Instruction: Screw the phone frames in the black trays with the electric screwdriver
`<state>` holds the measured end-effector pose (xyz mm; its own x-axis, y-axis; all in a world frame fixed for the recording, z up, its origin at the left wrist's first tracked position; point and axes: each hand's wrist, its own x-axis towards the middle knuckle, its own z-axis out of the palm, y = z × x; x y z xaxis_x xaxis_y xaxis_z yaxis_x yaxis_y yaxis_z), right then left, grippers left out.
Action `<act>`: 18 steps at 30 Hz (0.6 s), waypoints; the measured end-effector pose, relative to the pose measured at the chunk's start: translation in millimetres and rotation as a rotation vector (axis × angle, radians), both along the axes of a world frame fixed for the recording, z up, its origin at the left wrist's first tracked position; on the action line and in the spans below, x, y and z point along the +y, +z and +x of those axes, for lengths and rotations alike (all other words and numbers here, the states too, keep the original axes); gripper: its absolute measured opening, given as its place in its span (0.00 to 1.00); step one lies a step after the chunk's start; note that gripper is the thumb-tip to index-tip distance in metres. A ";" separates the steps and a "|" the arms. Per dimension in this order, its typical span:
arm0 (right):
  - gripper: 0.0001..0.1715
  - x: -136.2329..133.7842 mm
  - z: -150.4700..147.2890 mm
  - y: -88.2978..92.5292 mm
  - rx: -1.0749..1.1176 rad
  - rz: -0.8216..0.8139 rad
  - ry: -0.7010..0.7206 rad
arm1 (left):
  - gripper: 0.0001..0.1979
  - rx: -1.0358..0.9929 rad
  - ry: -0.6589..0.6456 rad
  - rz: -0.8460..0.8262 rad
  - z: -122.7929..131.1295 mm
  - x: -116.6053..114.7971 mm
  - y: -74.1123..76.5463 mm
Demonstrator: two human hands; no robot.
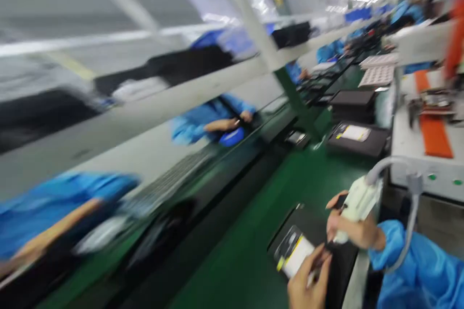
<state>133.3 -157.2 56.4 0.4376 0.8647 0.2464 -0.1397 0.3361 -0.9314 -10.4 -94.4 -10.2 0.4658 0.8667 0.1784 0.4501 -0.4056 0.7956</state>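
Head view: frame is motion-blurred; fine contact is hard to read. Near right, a flat black piece [315,222] lies on the green work surface [253,241], with a black, yellow and white card [299,258] on top of it. Left hand [308,287]: thumb and fingers bent in toward each other over the near right part of the card; cannot tell whether anything is pinched between them. Right hand [350,229]: fingers wrapped around a white corded device [358,203], just beyond the left fingertips and above the piece.

Risks, as judged. (1) The card looks loose; a brush from the left fingers could skew it or slide it off. (2) The device's cable [415,186] loops down beside the blue sleeve [416,260]; a snag there could jerk the right hand and knock the device into the piece. (3) Hands are close together, so a slip could bring the device against the left fingertips. (4) The piece lies near the right-hand edge; a sideways push might overhang it.
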 end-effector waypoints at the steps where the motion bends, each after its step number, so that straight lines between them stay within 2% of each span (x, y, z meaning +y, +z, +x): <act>1: 0.27 4.0 -13.9 -5.7 0.055 -0.022 0.066 | 0.11 -0.033 -0.002 -0.043 -20.3 -10.5 -5.3; 3: 0.26 11.6 -32.9 -15.0 0.121 -0.064 0.120 | 0.12 -0.132 -0.043 -0.091 -42.8 -24.5 -10.3; 5: 0.24 16.8 -43.1 -20.6 0.095 -0.095 0.122 | 0.13 -0.204 -0.073 -0.089 -48.7 -29.1 -10.8; 8: 0.22 18.4 -49.0 -20.5 -0.005 -0.144 0.134 | 0.11 -0.226 -0.082 -0.078 -47.6 -28.8 -10.0; 12: 0.21 18.2 -47.7 -11.9 -0.110 -0.152 0.121 | 0.13 -0.310 -0.102 -0.124 -46.8 -28.1 -13.6; 18: 0.21 20.8 -44.4 -5.7 -0.130 -0.160 0.157 | 0.14 -0.440 -0.064 -0.153 -45.0 -28.7 -16.5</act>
